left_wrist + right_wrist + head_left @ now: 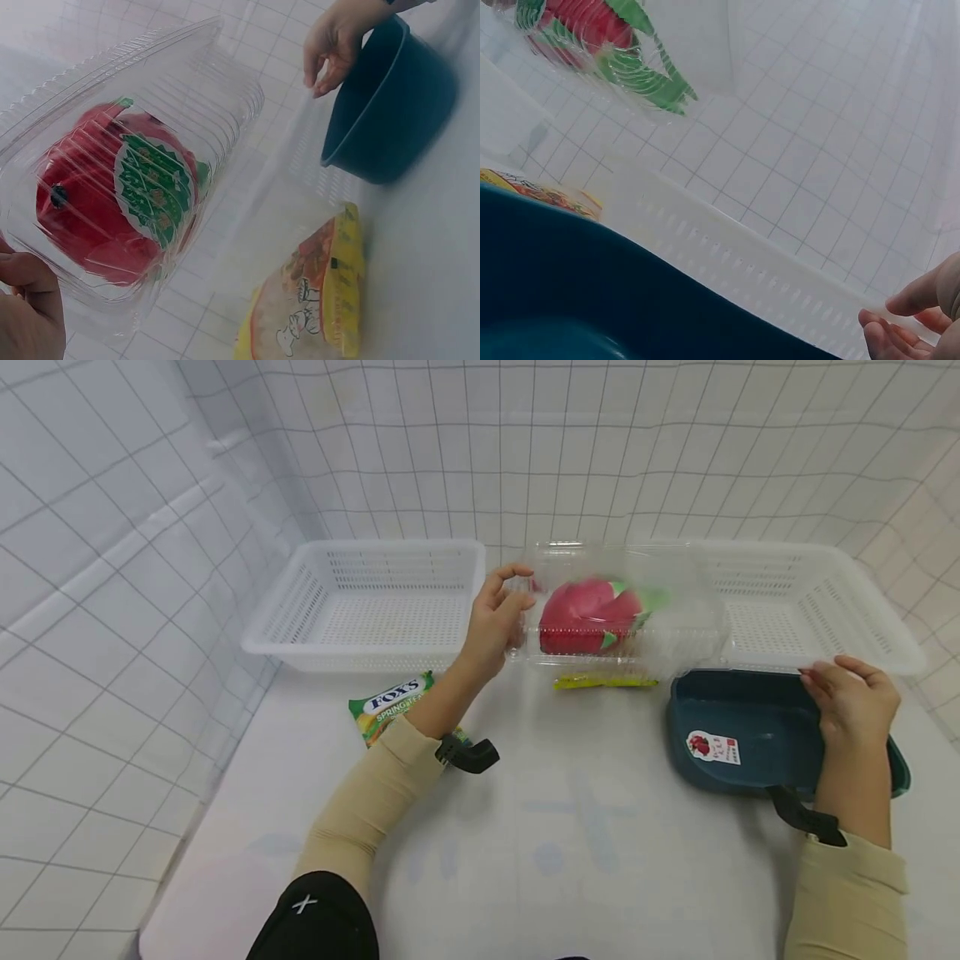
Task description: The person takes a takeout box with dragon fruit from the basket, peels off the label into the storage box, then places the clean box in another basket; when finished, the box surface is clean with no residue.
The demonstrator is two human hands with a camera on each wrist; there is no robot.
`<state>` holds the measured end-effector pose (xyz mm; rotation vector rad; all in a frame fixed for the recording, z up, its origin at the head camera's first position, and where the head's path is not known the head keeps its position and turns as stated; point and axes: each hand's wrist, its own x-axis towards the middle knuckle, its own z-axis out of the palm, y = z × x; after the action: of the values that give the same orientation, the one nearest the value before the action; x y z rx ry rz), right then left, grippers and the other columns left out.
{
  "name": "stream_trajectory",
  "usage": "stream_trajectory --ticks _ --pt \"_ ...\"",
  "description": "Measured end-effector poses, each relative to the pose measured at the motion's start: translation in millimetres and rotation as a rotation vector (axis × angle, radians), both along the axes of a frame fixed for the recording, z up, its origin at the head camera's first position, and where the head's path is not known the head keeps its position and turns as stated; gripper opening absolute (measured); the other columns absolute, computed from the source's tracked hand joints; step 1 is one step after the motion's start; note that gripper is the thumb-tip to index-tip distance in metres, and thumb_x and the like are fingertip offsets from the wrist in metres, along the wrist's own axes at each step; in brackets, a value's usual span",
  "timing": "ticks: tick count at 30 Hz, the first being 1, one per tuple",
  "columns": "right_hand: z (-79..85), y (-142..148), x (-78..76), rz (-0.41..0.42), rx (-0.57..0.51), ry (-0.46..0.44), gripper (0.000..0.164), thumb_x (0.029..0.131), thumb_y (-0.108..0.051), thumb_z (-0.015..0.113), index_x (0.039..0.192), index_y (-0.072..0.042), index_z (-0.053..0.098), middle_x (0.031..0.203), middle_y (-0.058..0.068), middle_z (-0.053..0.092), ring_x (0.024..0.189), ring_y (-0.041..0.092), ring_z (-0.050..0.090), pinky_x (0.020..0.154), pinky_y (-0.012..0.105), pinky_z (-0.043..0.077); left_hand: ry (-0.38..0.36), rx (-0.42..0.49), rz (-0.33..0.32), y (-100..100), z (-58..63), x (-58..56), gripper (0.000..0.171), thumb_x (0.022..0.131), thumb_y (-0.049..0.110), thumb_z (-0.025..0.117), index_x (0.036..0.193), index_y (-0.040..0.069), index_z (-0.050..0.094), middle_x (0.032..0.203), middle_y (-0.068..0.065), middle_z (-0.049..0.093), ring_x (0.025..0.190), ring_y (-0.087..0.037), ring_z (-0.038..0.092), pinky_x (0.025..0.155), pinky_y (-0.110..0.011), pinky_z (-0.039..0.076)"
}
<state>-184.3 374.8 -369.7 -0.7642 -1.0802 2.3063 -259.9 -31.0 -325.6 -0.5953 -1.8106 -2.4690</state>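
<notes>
My left hand [495, 614] grips the left end of a clear plastic box [693, 610], fingers above and thumb below. Inside the box is a dragon fruit [588, 614], pinkish red with green tips; the left wrist view shows a green and white label [154, 187] on it. The box is raised in front of the white baskets. Over the far right rim of a dark teal basin [772, 735], my right hand [855, 702] hovers with loosely bent fingers. In the right wrist view, nothing shows between its thumb and fingertips.
White perforated baskets stand along the back, one at left [367, 652], one at right [862, 643], partly behind the box. A green FOX'S packet [390, 697] lies under my left forearm. A yellow printed bag [300, 300] is below the box. The basin carries a sticker [714, 748].
</notes>
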Motion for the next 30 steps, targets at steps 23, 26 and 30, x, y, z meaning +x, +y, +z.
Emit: stream_trajectory --ticks 23,26,30 --pt "-0.5 1 -0.1 -0.001 -0.027 -0.005 0.037 0.078 0.024 0.065 0.096 -0.005 0.049 0.081 0.011 0.053 0.054 0.022 0.065 0.052 0.028 0.056 -0.039 0.059 -0.156 71 27.5 -48.8 0.026 0.094 0.001 0.05 0.118 0.009 0.054 0.073 -0.005 0.048 0.044 -0.01 0.031 0.042 -0.02 0.029" --pt "-0.8 0 0.2 0.001 -0.017 -0.024 0.038 0.078 0.022 0.066 0.097 -0.005 0.049 0.08 0.011 0.054 0.055 0.021 0.064 0.054 0.027 0.056 -0.037 0.039 -0.169 83 28.1 -52.3 0.027 0.095 0.001 0.05 0.12 0.008 0.053 0.066 -0.005 0.043 0.043 -0.011 0.03 0.042 -0.021 0.028" --pt "-0.4 0 1.3 0.001 -0.01 -0.049 0.039 0.077 0.021 0.068 0.099 -0.006 0.049 0.081 0.01 0.054 0.056 0.02 0.064 0.055 0.027 0.056 -0.051 -0.005 -0.177 98 32.0 -57.8 0.025 0.097 0.003 0.05 0.121 0.011 0.053 0.068 -0.005 0.048 0.042 -0.012 0.028 0.041 -0.023 0.025"
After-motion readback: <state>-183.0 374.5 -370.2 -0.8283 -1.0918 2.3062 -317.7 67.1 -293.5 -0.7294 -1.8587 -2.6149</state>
